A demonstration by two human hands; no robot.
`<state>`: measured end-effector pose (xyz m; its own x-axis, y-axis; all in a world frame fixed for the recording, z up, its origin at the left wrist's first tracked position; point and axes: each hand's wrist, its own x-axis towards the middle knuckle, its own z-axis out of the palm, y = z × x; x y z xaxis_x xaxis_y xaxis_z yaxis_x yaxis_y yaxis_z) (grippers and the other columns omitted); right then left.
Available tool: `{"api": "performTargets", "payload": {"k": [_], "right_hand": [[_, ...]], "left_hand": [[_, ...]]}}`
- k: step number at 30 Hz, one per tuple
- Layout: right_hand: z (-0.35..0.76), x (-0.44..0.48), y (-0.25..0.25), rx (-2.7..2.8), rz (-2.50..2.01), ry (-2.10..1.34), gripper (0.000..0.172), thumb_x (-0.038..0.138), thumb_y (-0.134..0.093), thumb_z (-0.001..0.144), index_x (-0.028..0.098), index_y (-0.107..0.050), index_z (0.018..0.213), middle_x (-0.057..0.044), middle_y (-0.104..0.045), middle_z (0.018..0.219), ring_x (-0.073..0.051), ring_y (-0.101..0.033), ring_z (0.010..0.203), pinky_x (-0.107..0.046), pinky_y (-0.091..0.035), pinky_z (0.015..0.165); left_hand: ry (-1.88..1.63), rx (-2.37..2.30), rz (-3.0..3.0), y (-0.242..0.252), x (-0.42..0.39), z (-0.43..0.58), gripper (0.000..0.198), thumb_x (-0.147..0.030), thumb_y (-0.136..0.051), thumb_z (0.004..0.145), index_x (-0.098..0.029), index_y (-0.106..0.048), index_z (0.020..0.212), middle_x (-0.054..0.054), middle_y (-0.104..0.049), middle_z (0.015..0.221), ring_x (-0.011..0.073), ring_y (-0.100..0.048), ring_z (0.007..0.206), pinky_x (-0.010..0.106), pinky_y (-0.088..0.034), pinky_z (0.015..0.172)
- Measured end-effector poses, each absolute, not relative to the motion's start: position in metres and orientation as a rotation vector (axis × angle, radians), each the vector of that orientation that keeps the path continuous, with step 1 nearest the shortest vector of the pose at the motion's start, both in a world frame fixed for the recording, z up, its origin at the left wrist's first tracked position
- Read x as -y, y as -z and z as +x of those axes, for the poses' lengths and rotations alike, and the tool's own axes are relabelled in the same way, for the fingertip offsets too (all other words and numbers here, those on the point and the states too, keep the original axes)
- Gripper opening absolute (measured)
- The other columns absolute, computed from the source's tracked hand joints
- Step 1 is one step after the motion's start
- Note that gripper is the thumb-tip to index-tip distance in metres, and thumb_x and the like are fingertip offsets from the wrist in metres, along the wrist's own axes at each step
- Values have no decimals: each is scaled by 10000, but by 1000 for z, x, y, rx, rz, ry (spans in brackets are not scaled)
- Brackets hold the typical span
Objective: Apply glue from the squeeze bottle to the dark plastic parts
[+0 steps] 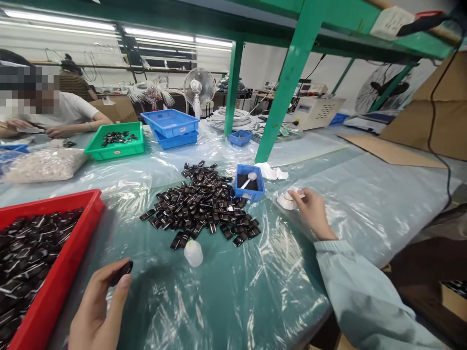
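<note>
Between thumb and bent forefinger, my left hand (98, 308) pinches a small glossy black part (121, 273), near the red bin. My right hand (312, 211) reaches forward on the right, its fingers closed at a white crumpled bundle (287, 198) with a yellowish band. What exactly those fingertips pinch is too small to make out. A heap of black rectangular parts (204, 204) lies in the middle of the table. In front of it stands a small translucent white bottle (193, 253). Behind the heap's right side, a small blue box (249, 195) holds dark contents and a white spoon (249, 180).
A red bin (95, 201) full of black parts stands at left. Farther back are a green tray (115, 153), stacked blue trays (171, 121) and a bag of pale pieces (45, 165). A green post (279, 102) rises from the plastic-covered table. A co-worker (73, 109) sits at far left.
</note>
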<state>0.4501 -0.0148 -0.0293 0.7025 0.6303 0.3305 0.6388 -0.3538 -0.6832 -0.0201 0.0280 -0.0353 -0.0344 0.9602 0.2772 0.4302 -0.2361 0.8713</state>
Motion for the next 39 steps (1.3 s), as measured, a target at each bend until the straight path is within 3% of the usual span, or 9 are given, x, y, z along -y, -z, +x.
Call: {"api": "performTargets", "payload": {"k": [3,9,12,17,21,25,31,36,39], "right_hand": [[449,16,28,972,-2104,75,239,279,-564,918,153,-588,1121,-66,-630,1106,-193,-645,897,-386,-538,758],[445,17,28,1033,-2048,187,304,437,-610,829,136,-633,851,-51,-669,687,-192,-632,594,-324,-489,606],[445,16,30,1085,-1992,185,392,526,-563,802,146,-641,859,-119,-712,799,-214,-641,581,-336,-479,592],[447,14,34,1145,-1926,165,467,583,-505,795,152,-663,883,-160,-725,889,-242,-651,616,-351,-483,590],[446,16,32,1200,-1899,151,383,540,-517,809,177,-639,787,-105,-715,789,-209,-619,561,-317,-466,554],[444,17,30,1203,-1902,178,326,494,-534,819,198,-569,687,-34,-653,628,-153,-541,451,-276,-418,491],[444,20,31,1190,-1866,245,312,490,-535,821,214,-537,676,-29,-625,616,-188,-585,505,-299,-440,507],[442,18,31,1268,-1779,280,337,564,-532,797,234,-569,733,-99,-666,794,-270,-647,719,-366,-476,613],[440,16,30,1310,-1730,305,334,585,-550,777,254,-592,776,-87,-674,757,-297,-662,701,-371,-457,563]], "left_hand": [[-1131,-1440,1590,31,-27,-16,468,-617,-528,797,-228,-530,1059,61,-604,1021,269,-590,965,434,-434,901],[-1053,-1396,1656,26,-26,-3,488,-629,-398,861,-210,-512,1084,-5,-512,734,173,-528,698,321,-444,759],[-993,-1353,1531,28,-21,10,525,-640,-404,849,-196,-492,1114,-23,-470,698,158,-494,637,281,-438,659],[-882,-1201,1526,35,-16,40,519,-495,-665,737,-191,-474,1112,-56,-385,702,124,-426,614,227,-399,606],[-862,-1104,1426,36,-20,62,541,-427,-711,699,-193,-481,1130,-81,-296,670,96,-325,562,196,-340,557],[-843,-1148,1410,27,-25,70,496,-463,-737,655,-145,-553,989,-86,-275,633,96,-330,576,193,-340,579],[-847,-1001,1283,15,-26,52,544,-551,-733,657,-136,-604,983,-53,-429,620,92,-360,571,181,-336,555],[-833,-723,1065,6,-23,33,538,-568,-764,608,-172,-694,966,-1,-558,668,90,-430,556,174,-354,523],[-814,-655,1002,3,-21,29,560,-579,-782,569,-165,-720,941,15,-577,690,89,-466,564,163,-372,518]]}}
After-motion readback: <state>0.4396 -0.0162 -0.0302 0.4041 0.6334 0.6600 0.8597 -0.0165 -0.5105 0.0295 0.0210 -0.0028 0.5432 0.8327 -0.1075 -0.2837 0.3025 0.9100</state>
